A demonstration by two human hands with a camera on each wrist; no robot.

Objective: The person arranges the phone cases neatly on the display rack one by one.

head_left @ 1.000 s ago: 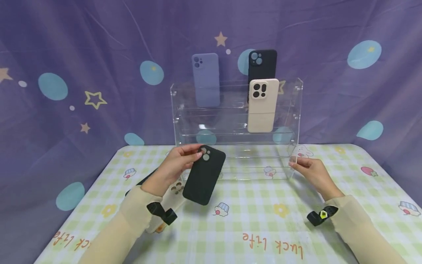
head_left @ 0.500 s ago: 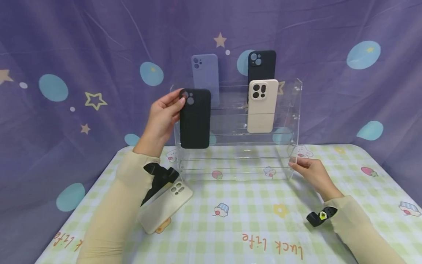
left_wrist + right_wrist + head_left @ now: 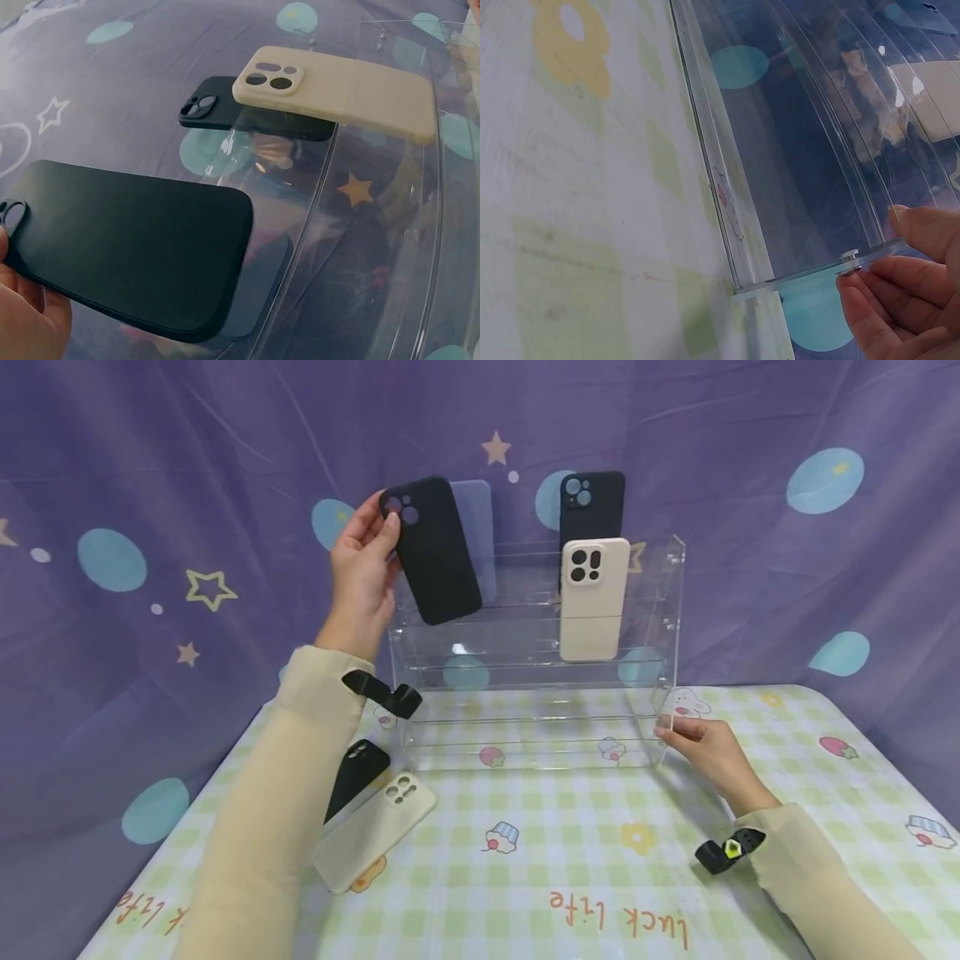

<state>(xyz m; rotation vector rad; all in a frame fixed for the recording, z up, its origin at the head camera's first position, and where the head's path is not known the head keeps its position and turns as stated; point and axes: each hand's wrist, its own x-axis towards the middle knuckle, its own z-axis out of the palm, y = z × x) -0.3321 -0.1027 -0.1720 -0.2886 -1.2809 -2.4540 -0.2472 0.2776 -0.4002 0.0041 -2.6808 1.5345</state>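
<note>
Purple curtain [image 3: 247, 443] behind, hanging in soft folds, with printed stars [image 3: 496, 448] and teal ovals [image 3: 825, 481]. Surface [image 3: 570, 802] green-white checked, rounded far corners, with cupcakes [image 3: 501, 839], flowers [image 3: 638, 838].

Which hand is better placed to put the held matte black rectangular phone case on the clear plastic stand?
Probably the left hand: it holds the black phone case near the upper tiers of the clear plastic stand; the right hand pinches the stand's lower side edge.

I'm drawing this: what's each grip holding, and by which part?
Left grip: a black phone case, by its camera-hole corner. Right grip: the clear stand, by its side edge.
</note>
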